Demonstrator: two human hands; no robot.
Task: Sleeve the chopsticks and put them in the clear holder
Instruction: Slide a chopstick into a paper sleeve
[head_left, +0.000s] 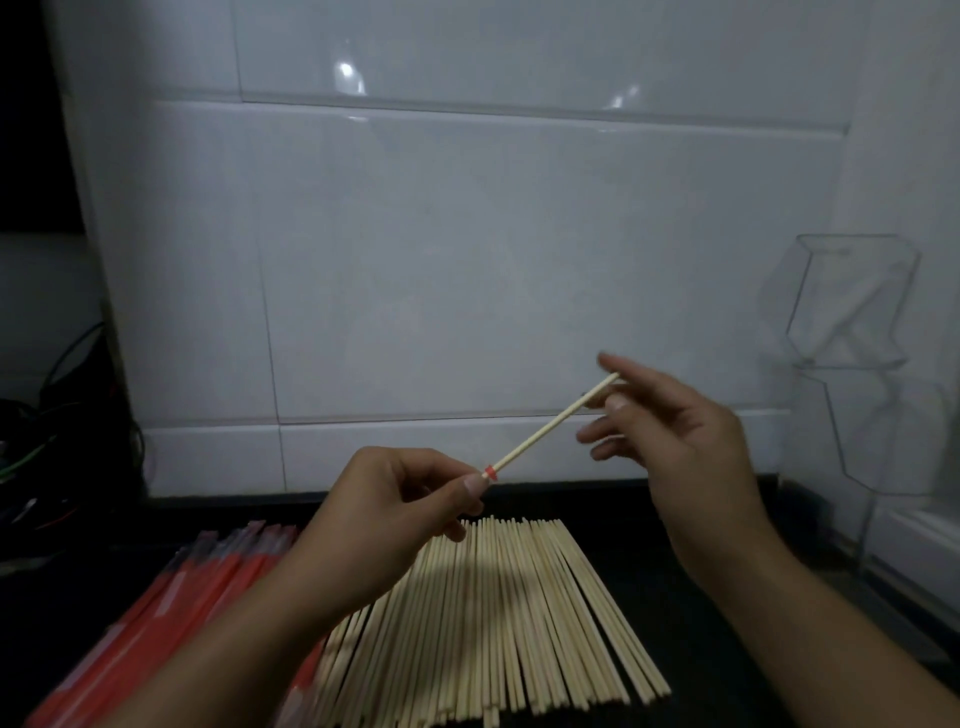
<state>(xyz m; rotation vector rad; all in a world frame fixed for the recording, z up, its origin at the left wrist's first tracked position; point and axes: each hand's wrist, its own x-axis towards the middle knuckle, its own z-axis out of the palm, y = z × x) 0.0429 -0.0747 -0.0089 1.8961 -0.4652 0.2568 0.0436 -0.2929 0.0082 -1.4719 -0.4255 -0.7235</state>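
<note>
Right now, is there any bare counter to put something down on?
Yes: the dark counter lies bare between the loose chopsticks and the clear holder, with a narrow strip along the tiled wall. Left is crowded with red sleeves and cables.

No legible text anywhere.

Spread of bare pale wooden chopsticks (498, 618) lies on the dark countertop (691, 525), stack of red paper sleeves (171, 597) just left of it. Clear plastic holder (852, 332) stands at right against the white tiled wall (441, 260) behind; black cables (62, 374) at far left.
</note>
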